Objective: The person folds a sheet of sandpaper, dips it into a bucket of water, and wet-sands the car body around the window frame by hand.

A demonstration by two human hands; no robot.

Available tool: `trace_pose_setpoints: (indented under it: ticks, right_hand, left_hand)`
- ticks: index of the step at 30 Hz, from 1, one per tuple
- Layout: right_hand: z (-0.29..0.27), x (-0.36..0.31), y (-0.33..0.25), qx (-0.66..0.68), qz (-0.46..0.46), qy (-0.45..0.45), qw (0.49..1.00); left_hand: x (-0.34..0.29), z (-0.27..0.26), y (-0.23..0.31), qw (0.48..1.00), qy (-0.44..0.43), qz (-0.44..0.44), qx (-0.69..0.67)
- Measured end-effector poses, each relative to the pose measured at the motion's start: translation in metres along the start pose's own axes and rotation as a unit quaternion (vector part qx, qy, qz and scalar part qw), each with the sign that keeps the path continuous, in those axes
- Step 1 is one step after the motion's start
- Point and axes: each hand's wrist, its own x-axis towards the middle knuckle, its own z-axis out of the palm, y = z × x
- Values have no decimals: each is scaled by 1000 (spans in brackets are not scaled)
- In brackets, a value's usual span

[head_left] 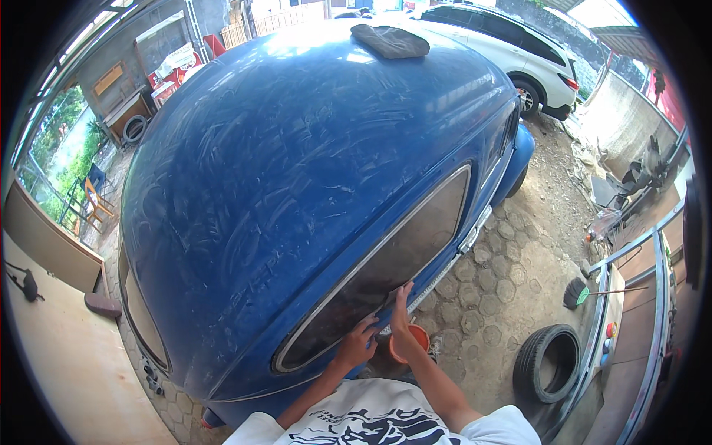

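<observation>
A rounded blue car (245, 170) with pale smears over its roof fills the middle. My left hand (360, 343) is at the lower edge of its dark side window (371, 278), fingers extended and a little apart. Just to the right, my right hand (401, 319) is raised with its fingers straight, by the same lower window edge. No object shows in either hand; the palm sides are partly hidden. Below my right forearm stands an orange bucket (420, 337), partly covered by the arm. A dark folded cloth or cover (391, 41) lies on the far part of the roof.
A loose tyre (547, 363) and a green-headed broom (575, 293) are on the right, beside a metal frame (656, 297). A white car (497, 44) is parked behind. Wooden boards (67, 348) line the left, with an orange chair (96, 202) farther off.
</observation>
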Motion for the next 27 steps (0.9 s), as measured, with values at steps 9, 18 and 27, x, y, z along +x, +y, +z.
trace_pose_setpoints:
  ticks: [9, 18, 27]
  right_hand:
    - [1, 26, -67, -13, 31, 43, 999]
    - [-23, 58, -60, 22, 36, 113, 993]
    - [-29, 61, -57, -4, -7, 146, 989]
  left_hand:
    - [4, -7, -3, 1000, -3, -9, 19]
    - [5, 3, -2, 995, -7, 13, 95]
    - [38, 5, 16, 970, -43, 63, 229]
